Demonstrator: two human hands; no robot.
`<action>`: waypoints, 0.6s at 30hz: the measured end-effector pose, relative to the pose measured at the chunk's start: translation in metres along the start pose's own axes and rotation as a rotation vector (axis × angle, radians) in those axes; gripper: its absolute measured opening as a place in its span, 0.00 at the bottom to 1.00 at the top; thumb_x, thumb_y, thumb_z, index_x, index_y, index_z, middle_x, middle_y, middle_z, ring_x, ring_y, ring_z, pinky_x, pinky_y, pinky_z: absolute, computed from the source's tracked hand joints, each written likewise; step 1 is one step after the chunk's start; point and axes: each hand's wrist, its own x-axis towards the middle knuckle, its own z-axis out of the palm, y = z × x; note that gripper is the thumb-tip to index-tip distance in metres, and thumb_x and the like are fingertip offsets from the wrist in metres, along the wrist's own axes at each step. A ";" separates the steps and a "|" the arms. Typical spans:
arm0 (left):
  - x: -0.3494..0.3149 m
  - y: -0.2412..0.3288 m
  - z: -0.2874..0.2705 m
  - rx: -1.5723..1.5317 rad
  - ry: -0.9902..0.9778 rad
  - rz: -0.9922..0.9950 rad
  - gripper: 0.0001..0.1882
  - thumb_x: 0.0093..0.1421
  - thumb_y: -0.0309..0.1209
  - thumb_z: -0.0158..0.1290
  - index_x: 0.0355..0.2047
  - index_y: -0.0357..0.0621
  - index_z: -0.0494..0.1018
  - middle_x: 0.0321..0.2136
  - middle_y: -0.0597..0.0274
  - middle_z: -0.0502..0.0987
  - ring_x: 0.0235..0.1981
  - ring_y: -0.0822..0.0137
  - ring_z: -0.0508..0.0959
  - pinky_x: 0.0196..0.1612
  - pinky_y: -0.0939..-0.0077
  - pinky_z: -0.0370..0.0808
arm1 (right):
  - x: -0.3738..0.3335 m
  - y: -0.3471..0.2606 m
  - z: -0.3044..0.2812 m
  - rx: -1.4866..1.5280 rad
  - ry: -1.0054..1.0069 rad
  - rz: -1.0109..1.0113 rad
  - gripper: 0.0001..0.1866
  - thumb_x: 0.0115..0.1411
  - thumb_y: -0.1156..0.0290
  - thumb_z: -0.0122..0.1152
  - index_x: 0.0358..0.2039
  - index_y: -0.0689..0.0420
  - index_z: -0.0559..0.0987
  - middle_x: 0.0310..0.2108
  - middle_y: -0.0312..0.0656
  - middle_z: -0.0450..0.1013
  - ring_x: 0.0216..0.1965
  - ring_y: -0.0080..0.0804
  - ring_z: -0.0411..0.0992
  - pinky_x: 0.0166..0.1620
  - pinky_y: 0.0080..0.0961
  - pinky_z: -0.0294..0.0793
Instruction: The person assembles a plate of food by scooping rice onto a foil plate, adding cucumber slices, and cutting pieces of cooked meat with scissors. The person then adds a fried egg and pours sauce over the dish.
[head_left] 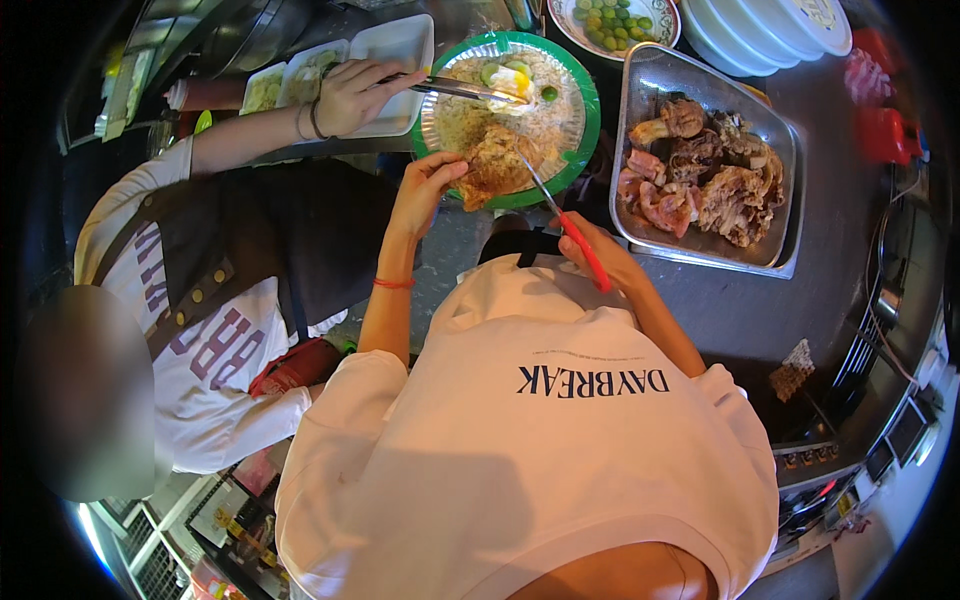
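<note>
While my left fingers (443,163) pinch browned meat (490,165) over the green-rimmed plate (590,122), my right fingers (596,238) grip scissors (572,228) across its rim.

Worn: pale, loose T-shirt (520,470), short sleeves (350,400), wide round neckline (620,530). Chest carries bold dark lettering (592,381) with a line of much smaller print (600,357) beside it. Left wrist (400,260): thin red band (394,283). Shirt fabric creased in front.

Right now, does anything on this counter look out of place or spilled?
One thing: a brown, crumbly-looking scrap lies by itself on the dark counter, below and right of the metal tray in the picture. I can't tell whether it's food. No clear spill shows.
</note>
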 end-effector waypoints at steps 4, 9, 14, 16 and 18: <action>0.013 0.000 -0.009 0.049 -0.091 -0.029 0.08 0.51 0.26 0.51 0.31 0.36 0.71 0.28 0.67 0.71 0.32 0.77 0.69 0.35 0.85 0.63 | 0.007 0.005 0.009 0.010 0.096 -0.002 0.30 0.51 0.42 0.48 0.35 0.61 0.67 0.22 0.43 0.66 0.25 0.32 0.64 0.30 0.27 0.63; 0.021 0.006 -0.012 0.207 -0.111 0.030 0.08 0.52 0.28 0.51 0.31 0.37 0.71 0.26 0.69 0.70 0.30 0.79 0.67 0.33 0.86 0.63 | 0.008 -0.006 0.009 0.089 0.065 0.178 0.31 0.50 0.41 0.49 0.32 0.63 0.69 0.20 0.41 0.66 0.21 0.31 0.63 0.27 0.26 0.63; 0.020 0.024 -0.007 0.329 -0.176 -0.009 0.10 0.52 0.28 0.52 0.32 0.33 0.71 0.26 0.66 0.72 0.30 0.78 0.69 0.35 0.86 0.65 | 0.009 0.008 0.011 0.090 0.140 -0.067 0.35 0.49 0.36 0.43 0.33 0.62 0.70 0.12 0.32 0.59 0.12 0.20 0.60 0.15 0.16 0.57; 0.025 0.020 -0.009 0.415 -0.251 0.061 0.10 0.53 0.29 0.52 0.32 0.35 0.71 0.27 0.67 0.72 0.30 0.78 0.69 0.35 0.86 0.65 | 0.015 0.010 0.012 0.160 0.114 -0.014 0.37 0.48 0.34 0.43 0.30 0.63 0.71 0.15 0.36 0.63 0.18 0.26 0.62 0.24 0.23 0.62; 0.028 0.020 -0.011 0.462 -0.286 0.057 0.10 0.53 0.30 0.52 0.33 0.36 0.71 0.27 0.67 0.72 0.30 0.78 0.69 0.35 0.86 0.65 | 0.018 0.010 0.009 0.168 0.079 0.054 0.38 0.47 0.33 0.42 0.29 0.63 0.71 0.16 0.38 0.64 0.21 0.30 0.63 0.29 0.27 0.64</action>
